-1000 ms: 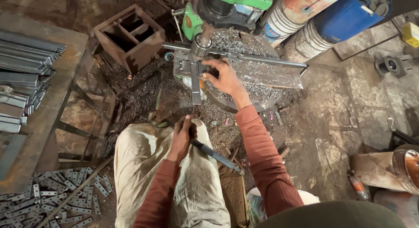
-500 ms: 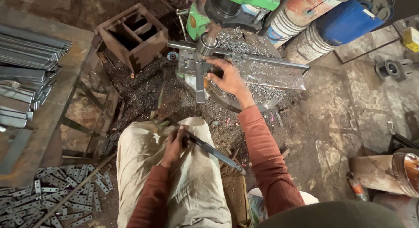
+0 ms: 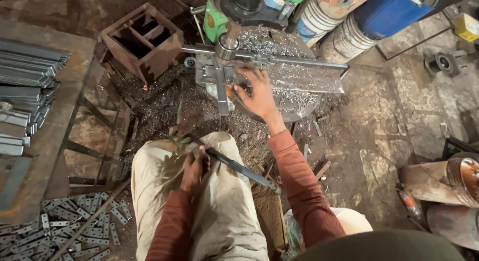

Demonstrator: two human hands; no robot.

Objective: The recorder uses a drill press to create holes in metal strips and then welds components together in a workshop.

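Seated over the swarf-strewn floor, the person's left hand [image 3: 195, 167] is closed around a long dark flat steel bar [image 3: 239, 168] lying across the lap, while the right hand [image 3: 256, 94] presses spread fingers onto the grey metal drill-press table [image 3: 299, 76].

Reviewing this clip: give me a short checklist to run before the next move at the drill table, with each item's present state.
1. Right hand on the flat metal piece on the drill table: ok.
2. Piece clamped rather than hand-held: cannot tell.
3. Fingers away from the drill spindle: not ok, they lie close beside it.
4. Left hand gripping the dark metal bar resting on the lap: ok.
5. Table free of metal shavings: not ok, curls cover it.
6. Spindle turning or stopped: cannot tell.
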